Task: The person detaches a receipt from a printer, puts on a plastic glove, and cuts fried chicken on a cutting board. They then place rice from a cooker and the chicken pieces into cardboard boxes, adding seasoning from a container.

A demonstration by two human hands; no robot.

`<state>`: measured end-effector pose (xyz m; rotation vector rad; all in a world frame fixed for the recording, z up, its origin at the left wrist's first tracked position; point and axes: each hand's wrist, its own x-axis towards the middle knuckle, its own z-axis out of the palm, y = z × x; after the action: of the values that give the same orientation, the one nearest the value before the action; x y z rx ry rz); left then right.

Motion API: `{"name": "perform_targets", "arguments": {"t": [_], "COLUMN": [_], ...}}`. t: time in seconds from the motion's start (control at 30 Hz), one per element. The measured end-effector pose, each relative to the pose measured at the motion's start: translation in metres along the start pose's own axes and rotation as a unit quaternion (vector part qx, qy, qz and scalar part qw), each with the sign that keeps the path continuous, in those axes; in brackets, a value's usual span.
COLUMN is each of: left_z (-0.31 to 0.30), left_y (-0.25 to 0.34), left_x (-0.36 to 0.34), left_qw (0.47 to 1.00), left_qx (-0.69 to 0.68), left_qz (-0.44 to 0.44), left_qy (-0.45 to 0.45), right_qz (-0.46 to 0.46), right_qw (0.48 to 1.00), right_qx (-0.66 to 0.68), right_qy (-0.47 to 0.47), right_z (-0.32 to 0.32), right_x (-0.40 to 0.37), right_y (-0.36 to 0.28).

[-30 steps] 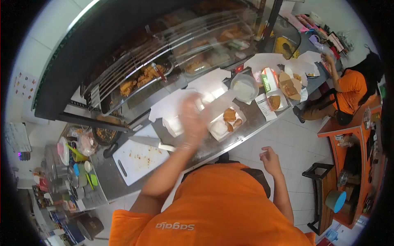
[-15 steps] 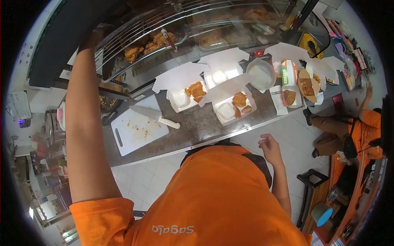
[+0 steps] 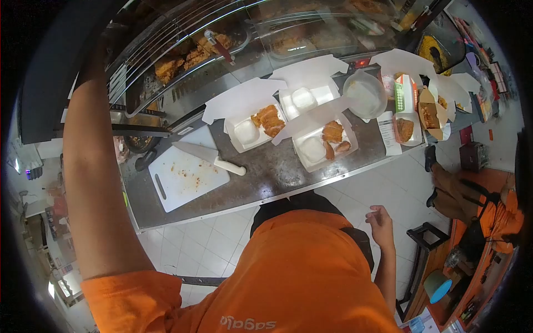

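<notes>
My left arm stretches far up the left side, and my left hand (image 3: 99, 50) is in the dark by the wire rack (image 3: 145, 53) of the display case; its fingers cannot be made out. Fried chicken pieces (image 3: 191, 57) lie on a tray in the case. My right hand (image 3: 381, 226) hangs beside my body over the floor, open and holding nothing, fingers loosely bent. On the counter (image 3: 266, 173) rest a white cutting board (image 3: 191, 186) with crumbs and a white-handled knife (image 3: 229, 166) across its edge.
Open white boxes with rice and chicken (image 3: 271, 122), (image 3: 332, 133) stand along the counter, beside a box with rice only (image 3: 304, 100). A round lidded container (image 3: 365, 94), a receipt (image 3: 388, 133) and smaller food boxes (image 3: 407, 130) are farther right. Another person (image 3: 494, 222) is at the right.
My left hand has gone further up and left, deeper into shadow. The view has shifted, and the other person at the right has a changed posture. My right hand stays open beside me.
</notes>
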<state>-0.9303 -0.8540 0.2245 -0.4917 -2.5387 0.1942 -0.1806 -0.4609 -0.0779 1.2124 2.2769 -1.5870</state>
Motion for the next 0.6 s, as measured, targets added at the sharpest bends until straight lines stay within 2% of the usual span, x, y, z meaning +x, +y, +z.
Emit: {"name": "perform_targets", "arguments": {"t": [0.2, 0.37, 0.6], "left_z": [0.001, -0.001, -0.009], "left_y": [-0.007, -0.016, -0.029], "left_x": [-0.006, -0.009, -0.027], "left_qw": [1.0, 1.0, 0.998], "left_qx": [0.0, 0.001, -0.002], "left_qz": [-0.014, -0.024, -0.044], "left_qy": [0.003, 0.011, 0.042], "right_qz": [0.027, -0.046, -0.088], "right_qw": [0.999, 0.998, 0.994], "right_qx": [0.017, 0.007, -0.02], "right_qy": [-0.015, -0.034, -0.069], "right_z": [0.005, 0.009, 0.027], "right_x": [0.0, 0.019, 0.041], "right_y": [0.0, -0.03, -0.085]}}
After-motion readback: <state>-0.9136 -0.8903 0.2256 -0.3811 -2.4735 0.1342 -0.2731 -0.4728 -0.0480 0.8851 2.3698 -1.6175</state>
